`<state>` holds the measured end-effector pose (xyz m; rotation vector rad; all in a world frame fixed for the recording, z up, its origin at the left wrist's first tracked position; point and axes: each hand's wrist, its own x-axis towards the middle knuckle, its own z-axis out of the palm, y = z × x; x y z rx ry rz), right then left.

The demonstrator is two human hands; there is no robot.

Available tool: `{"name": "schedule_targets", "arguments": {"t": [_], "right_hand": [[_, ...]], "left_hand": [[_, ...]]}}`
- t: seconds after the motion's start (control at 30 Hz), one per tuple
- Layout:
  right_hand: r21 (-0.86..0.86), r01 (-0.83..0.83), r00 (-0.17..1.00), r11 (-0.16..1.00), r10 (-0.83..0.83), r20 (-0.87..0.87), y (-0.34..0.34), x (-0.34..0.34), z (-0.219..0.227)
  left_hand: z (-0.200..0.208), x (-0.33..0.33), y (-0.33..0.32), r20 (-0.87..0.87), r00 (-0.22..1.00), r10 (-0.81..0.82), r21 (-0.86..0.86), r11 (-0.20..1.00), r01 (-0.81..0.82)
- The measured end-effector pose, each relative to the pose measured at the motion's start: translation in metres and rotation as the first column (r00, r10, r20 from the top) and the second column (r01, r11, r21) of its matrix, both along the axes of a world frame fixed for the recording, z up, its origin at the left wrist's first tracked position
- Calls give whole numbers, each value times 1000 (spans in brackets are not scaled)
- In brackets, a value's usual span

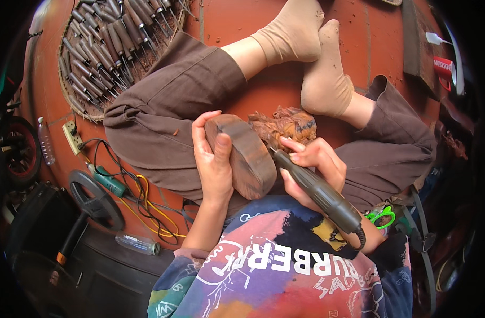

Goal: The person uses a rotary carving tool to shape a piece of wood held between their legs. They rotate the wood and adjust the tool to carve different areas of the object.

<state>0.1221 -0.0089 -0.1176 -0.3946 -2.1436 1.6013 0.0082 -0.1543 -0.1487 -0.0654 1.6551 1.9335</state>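
My left hand is wrapped round the thick, smooth base of a brown wood carving, its thumb pressed on the side. The carving lies tilted in my lap, and its rough, intricately cut reddish part points away to the right, with dark marks on its end. In my right hand is a dark, corded rotary tool, held like a pen with the fingers near its front. The tool's tip is right beside the carving where the base meets the cut part; I cannot tell whether it touches.
A round woven tray full of wood-handled chisels lies at the far left. Nearer are a power strip, tangled cords, a green power tool and plastic bottles. Bright green scissors lie at the right; a red cup stands beyond.
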Motion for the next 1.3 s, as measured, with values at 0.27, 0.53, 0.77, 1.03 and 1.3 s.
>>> {"name": "schedule_targets", "arguments": {"t": [0.27, 0.53, 0.77, 1.03, 1.3], "right_hand": [[150, -184, 981, 971, 172, 88, 5, 15, 6], [100, -158, 985, 982, 149, 86, 6, 14, 2], [80, -153, 982, 985, 142, 121, 6, 18, 2], [58, -108, 993, 993, 105, 46, 5, 16, -6], [59, -73, 997, 996, 72, 24, 3, 14, -7]], "left_hand": [[1, 15, -1, -21, 1000, 21, 120, 993, -18], [-2, 15, 1, -36, 999, 12, 123, 992, -8], [-3, 15, 1, -41, 999, 4, 96, 995, 0], [-6, 15, 0, -68, 998, -1, 75, 997, 6], [-6, 15, 0, -79, 997, -3, 61, 998, 8]]}}
